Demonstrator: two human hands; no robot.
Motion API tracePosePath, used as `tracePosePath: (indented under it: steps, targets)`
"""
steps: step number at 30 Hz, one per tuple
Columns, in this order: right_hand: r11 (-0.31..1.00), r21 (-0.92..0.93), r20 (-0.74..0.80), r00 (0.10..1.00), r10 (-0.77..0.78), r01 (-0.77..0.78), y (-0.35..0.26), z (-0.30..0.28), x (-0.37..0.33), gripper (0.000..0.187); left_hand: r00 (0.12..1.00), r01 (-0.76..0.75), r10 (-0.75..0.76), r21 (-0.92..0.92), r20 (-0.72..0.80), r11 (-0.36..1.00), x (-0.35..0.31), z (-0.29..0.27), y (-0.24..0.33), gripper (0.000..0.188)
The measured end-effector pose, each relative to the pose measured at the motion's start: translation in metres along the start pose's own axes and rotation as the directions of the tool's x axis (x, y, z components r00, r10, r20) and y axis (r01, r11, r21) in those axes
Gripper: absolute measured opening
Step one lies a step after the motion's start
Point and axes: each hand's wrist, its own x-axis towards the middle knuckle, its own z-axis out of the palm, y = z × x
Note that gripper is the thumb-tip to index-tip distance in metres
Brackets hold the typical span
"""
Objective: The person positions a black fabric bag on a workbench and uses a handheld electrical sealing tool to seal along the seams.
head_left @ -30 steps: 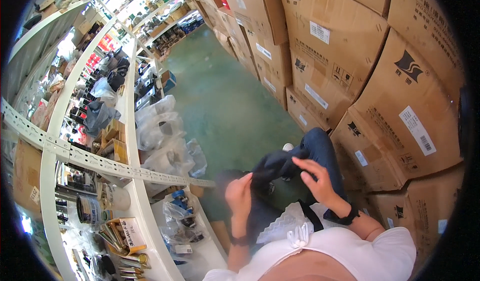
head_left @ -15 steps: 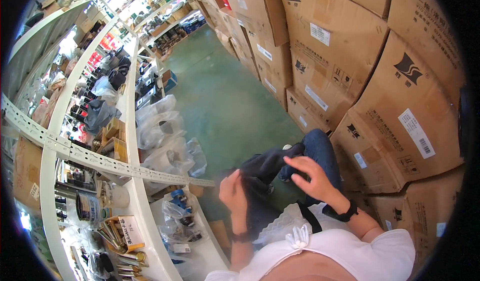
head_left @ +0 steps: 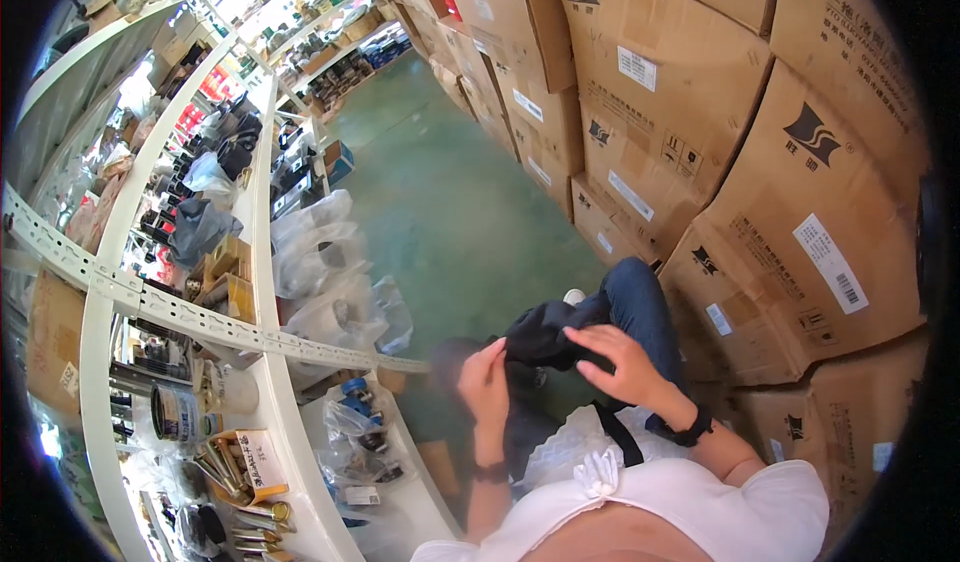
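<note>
A black cloth [head_left: 545, 334], soft and bunched, stretches between my two hands above my lap. My left hand [head_left: 484, 387] pinches its left edge with thumb and fingertips together. On the other side my right hand [head_left: 625, 367], with a dark band on its wrist, grips the cloth's right part between fingers and thumb. Its fingers are bent, and the thumb sits lower, nearer to me. Part of the cloth is hidden behind the fingers. What kind of cloth piece it is I cannot tell.
Tall stacks of cardboard boxes [head_left: 670, 102] line the right side. On the left, a white metal shelf rack [head_left: 262, 262] holds bagged parts, a black tub [head_left: 175, 414] and a small box of brass-coloured pieces [head_left: 240, 467]. A green floor [head_left: 440, 182] runs between them.
The black cloth has bunched up and risen a little. My left hand has shifted right, closer to my right hand, which has moved only slightly.
</note>
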Motion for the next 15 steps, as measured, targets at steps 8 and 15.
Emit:
tracePosePath:
  steps: [8,15]
  targets:
    - [0.999,0.026,0.116,0.993,-0.025,0.022,-0.007,0.011,0.0,0.044,0.986,0.133,-0.137,-0.045,-0.097,0.99,0.008,-0.022,-0.009,0.016]
    - [1.0,-0.025,0.06,0.998,-0.012,0.013,-0.001,0.003,-0.001,0.046,0.988,0.15,-0.154,-0.106,-0.03,0.983,0.003,-0.014,0.001,0.017]
